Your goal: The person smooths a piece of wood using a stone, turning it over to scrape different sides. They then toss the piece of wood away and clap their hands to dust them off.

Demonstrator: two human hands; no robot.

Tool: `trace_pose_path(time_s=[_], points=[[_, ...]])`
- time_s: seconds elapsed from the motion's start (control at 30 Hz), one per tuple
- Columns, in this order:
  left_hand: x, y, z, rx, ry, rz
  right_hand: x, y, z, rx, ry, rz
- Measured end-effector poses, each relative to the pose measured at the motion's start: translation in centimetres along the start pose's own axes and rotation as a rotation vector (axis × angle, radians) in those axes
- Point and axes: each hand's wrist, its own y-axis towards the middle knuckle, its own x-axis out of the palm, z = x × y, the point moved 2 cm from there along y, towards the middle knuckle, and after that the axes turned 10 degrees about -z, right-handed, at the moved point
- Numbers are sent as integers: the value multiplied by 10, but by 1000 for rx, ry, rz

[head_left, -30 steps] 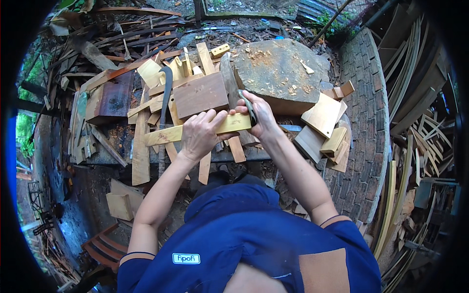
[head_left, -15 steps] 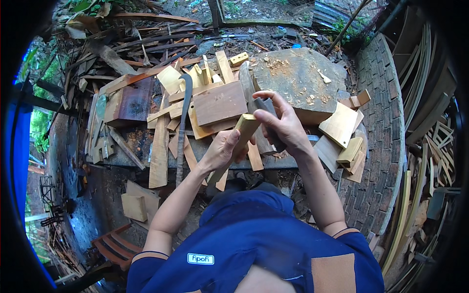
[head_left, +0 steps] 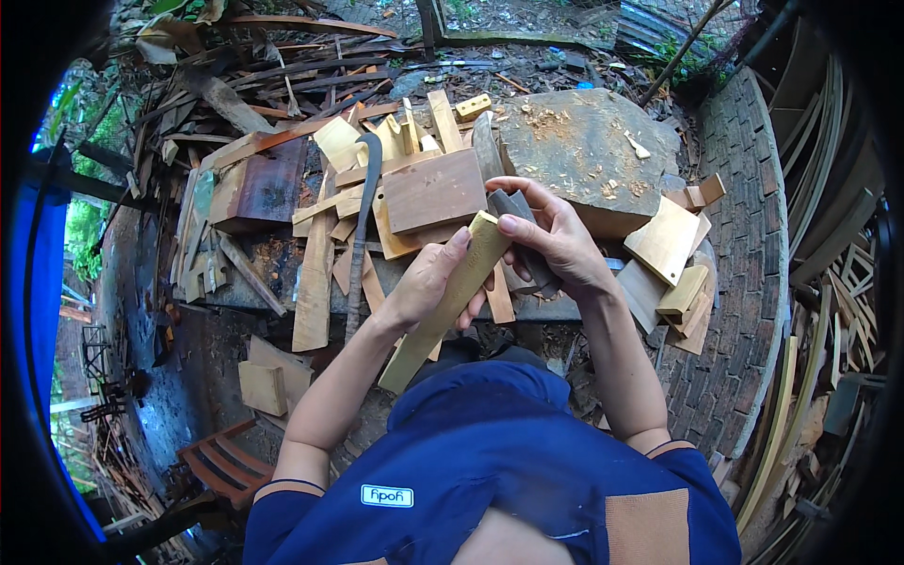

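My left hand [head_left: 422,290] is closed around a long light-brown wooden strip [head_left: 450,294], the thumb lying along its edge. The strip slants from its upper end near the middle down toward my lap. My right hand [head_left: 570,250] grips a dark grey, long flat piece [head_left: 540,271], whose exact kind I cannot make out. The grey piece is close beside the strip's upper end; whether they touch is unclear. Just beyond both hands is a brown rectangular board [head_left: 433,193] resting on other wood pieces. To its left lies a curved hook-ended tool [head_left: 361,221] with a wrapped handle.
A large flat-topped block [head_left: 584,151] strewn with shavings stands beyond my right hand. Wooden offcuts [head_left: 664,240] are stacked at the right, before a low brick wall [head_left: 734,254]. A dark reddish wood block [head_left: 259,193] sits at the left. Scrap wood [head_left: 311,80] is heaped behind.
The wooden strip has turned in my left hand, so more of its broad face shows. My right hand still grips the grey piece. The whole view has shifted slightly.
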Motion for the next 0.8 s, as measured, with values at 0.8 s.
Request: trace_pose_path(time_s=[0.8], points=[[4,-5,15,-265,280,50,-3,11,13,-29,-724,-149]])
